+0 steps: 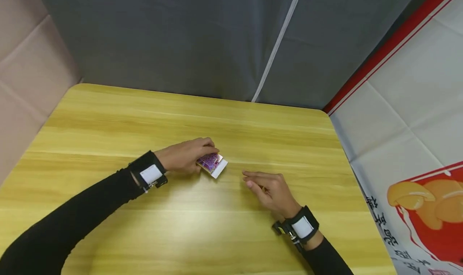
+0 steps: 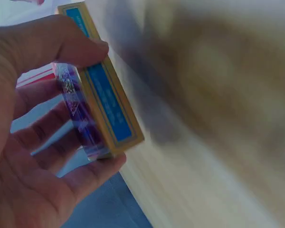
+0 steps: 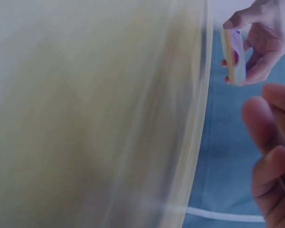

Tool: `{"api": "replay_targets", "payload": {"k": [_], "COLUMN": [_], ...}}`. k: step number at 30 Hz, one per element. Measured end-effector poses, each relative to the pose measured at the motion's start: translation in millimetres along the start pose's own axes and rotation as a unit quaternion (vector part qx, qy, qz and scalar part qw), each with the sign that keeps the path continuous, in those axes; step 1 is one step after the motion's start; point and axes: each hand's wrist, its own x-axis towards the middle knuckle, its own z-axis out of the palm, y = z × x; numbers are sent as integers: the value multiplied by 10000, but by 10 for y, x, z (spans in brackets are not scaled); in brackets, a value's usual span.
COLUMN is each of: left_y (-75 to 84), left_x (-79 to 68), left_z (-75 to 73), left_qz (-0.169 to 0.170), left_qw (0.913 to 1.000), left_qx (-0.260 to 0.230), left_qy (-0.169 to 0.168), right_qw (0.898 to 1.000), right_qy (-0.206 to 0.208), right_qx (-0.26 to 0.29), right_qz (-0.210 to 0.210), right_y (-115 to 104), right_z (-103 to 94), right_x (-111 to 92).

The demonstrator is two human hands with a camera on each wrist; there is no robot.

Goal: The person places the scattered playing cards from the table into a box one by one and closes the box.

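My left hand [image 1: 189, 154] grips a small flat box [image 1: 211, 162] over the middle of the table, thumb on one narrow side and fingers round the others. Its top is purple and shiny, with a white end toward the right. In the left wrist view the box [image 2: 109, 102] shows a gold edge with a blue printed panel, pressed by the thumb [image 2: 80, 42]. To the right and nearer the body, my right hand [image 1: 271, 190] hovers with loosely bent fingers and holds nothing. In the right wrist view its fingers [image 3: 270, 175] are apart from the box [image 3: 234, 57].
The yellow wood-grain table [image 1: 162, 118] spreads beneath both hands. Behind its far edge hangs a grey curtain [image 1: 173, 37] with a white strip. A pale panel [image 1: 29, 74] stands at the left, and a white and red printed panel [image 1: 408, 118] at the right.
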Motion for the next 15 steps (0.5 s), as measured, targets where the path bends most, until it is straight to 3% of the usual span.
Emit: {"api": "replay_targets", "payload": {"k": [6, 12, 15], "left_y": [-26, 92, 126], "left_x": [184, 290, 296], "left_z": [-89, -108, -80], "left_qz": [564, 895, 922], "left_qw": [9954, 9788, 9718], "left_qx": [496, 1469, 1697], "left_qy": [-589, -1108, -1350], "right_qw": [9967, 9923, 9902], "right_qy": [-621, -1025, -1174], "right_qx": [-26, -92, -103], "right_qz": [516, 688, 744], "right_y": [29, 24, 24], "right_z": [-28, -34, -31], "right_x": [-55, -65, -53]}}
